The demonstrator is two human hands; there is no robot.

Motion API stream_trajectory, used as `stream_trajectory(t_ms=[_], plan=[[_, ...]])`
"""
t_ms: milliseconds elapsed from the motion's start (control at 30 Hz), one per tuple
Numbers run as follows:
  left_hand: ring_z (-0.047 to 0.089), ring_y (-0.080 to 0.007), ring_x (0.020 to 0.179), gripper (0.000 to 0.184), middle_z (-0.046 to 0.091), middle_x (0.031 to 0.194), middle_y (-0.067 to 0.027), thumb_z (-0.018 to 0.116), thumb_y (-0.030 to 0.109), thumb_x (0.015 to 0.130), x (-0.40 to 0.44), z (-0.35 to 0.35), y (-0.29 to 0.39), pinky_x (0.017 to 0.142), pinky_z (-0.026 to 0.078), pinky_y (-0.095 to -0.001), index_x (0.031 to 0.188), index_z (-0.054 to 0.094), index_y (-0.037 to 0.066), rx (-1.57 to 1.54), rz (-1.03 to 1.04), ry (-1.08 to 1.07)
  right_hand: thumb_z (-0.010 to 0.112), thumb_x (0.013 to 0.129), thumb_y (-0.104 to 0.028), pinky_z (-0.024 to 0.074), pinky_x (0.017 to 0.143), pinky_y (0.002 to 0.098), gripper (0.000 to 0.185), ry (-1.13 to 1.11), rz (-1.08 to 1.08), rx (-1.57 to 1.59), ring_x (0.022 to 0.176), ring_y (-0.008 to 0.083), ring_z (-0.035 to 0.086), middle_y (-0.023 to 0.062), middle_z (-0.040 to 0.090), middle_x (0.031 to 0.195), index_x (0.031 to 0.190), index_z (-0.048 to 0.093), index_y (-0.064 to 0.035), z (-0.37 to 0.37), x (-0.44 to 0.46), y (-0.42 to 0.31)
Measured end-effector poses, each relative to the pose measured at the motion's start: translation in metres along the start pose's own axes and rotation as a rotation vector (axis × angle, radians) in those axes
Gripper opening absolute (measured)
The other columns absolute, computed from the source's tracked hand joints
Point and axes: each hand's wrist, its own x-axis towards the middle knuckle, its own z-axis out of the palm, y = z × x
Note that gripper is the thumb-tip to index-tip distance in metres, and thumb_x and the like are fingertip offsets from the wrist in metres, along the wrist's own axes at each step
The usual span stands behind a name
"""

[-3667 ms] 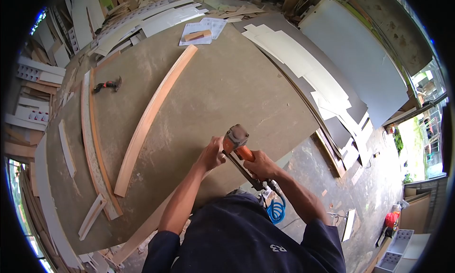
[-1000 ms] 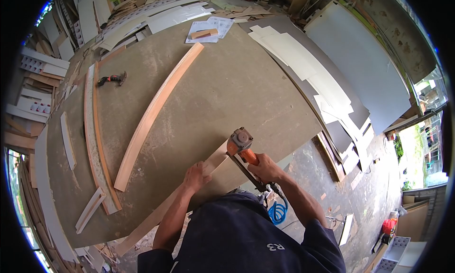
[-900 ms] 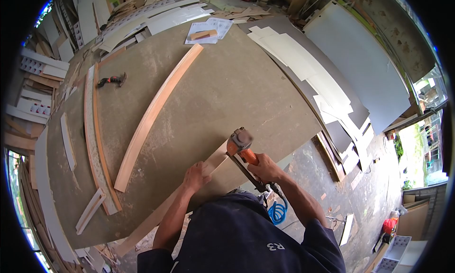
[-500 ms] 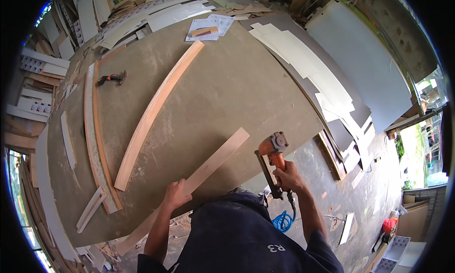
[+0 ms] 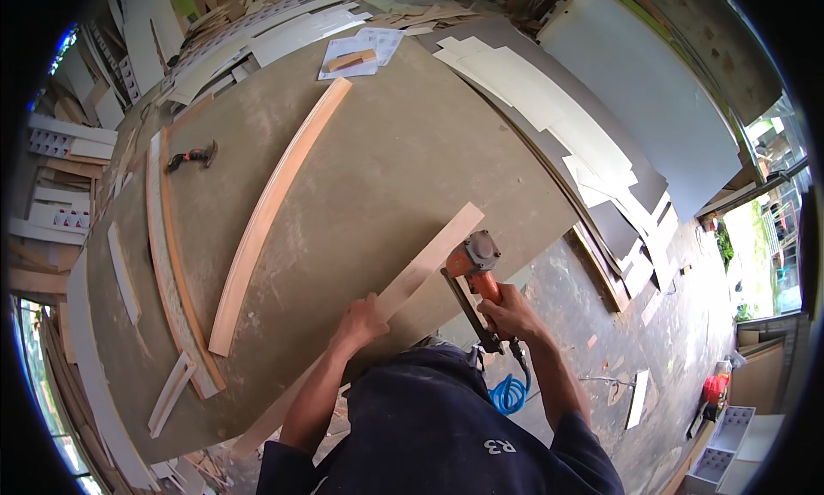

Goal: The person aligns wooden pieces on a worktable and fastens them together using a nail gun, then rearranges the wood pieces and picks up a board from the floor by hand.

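My left hand (image 5: 360, 323) is closed around a long flat wooden board (image 5: 429, 259) that slants over the near edge of the brown worktable (image 5: 403, 160). In my right hand (image 5: 510, 313) is an orange nail gun (image 5: 472, 259), gripped by its handle, its head just beside the board's far end. A blue coiled air hose (image 5: 508, 394) hangs below the gun. Left of the board lies a long wooden strip (image 5: 275, 207). Further left is another long strip with a pale rough face (image 5: 167, 255).
A claw hammer (image 5: 192, 157) lies on the table's left part. Papers (image 5: 378, 44) with a small wood block (image 5: 351, 60) are at the far edge. White sheets (image 5: 549, 121) are stacked to the right. Short pale strips (image 5: 172, 394) lie near left. Scraps litter the floor (image 5: 618, 366).
My left hand has moved the board forward and right. The nail gun in my right hand has shifted left, nearer the board. The view has shifted slightly.
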Motion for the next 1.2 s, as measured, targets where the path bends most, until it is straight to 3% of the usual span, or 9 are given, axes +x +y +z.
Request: stream_trajectory(t_ms=[367,633,967,1200], plan=[[0.065,-0.0451,0.097,0.053,0.068,0.093,-0.0271,0.081,0.021,0.068,0.005,0.001,0.000,0.086,0.052,-0.0504,0.105,0.052,-0.002,-0.012,-0.009,-0.019,0.060,0.086,-0.019,0.0459,0.046,0.0291,0.039,-0.090,0.014,-0.096,0.050,0.0111,0.055,0.0023,0.056,0.062,0.116,0.059,0.0069,0.011,0.012,-0.020],[0.067,-0.0435,0.094,0.051,0.068,0.089,-0.0267,0.082,0.018,0.069,0.004,0.000,0.002,0.085,0.053,-0.0489,0.105,0.052,-0.003,-0.033,-0.034,-0.021,0.060,0.085,-0.018,0.0474,0.045,0.0302,0.030,-0.093,-0.012,-0.186,0.050,0.0135,0.058,0.0054,0.058,0.062,0.101,0.060,0.0075,0.017,0.010,-0.026],[0.067,-0.0433,0.095,0.055,0.069,0.091,-0.0270,0.083,0.018,0.068,0.004,0.003,-0.001,0.085,0.053,-0.0487,0.109,0.053,-0.004,-0.026,-0.029,-0.025,0.060,0.086,-0.017,0.0471,0.044,0.0298,0.027,-0.087,-0.010,-0.198,0.049,0.0129,0.059,0.0050,0.059,0.062,0.100,0.060,0.0050,0.019,0.011,-0.024],[0.066,-0.0449,0.097,0.055,0.068,0.094,-0.0282,0.084,0.019,0.069,0.006,0.004,-0.001,0.087,0.052,-0.0496,0.107,0.052,-0.004,0.000,-0.009,-0.020,0.059,0.086,-0.017,0.0462,0.042,0.0294,0.032,-0.112,-0.024,-0.236,0.046,0.0127,0.057,0.0037,0.058,0.059,0.110,0.061,0.0030,0.020,0.013,-0.019]])
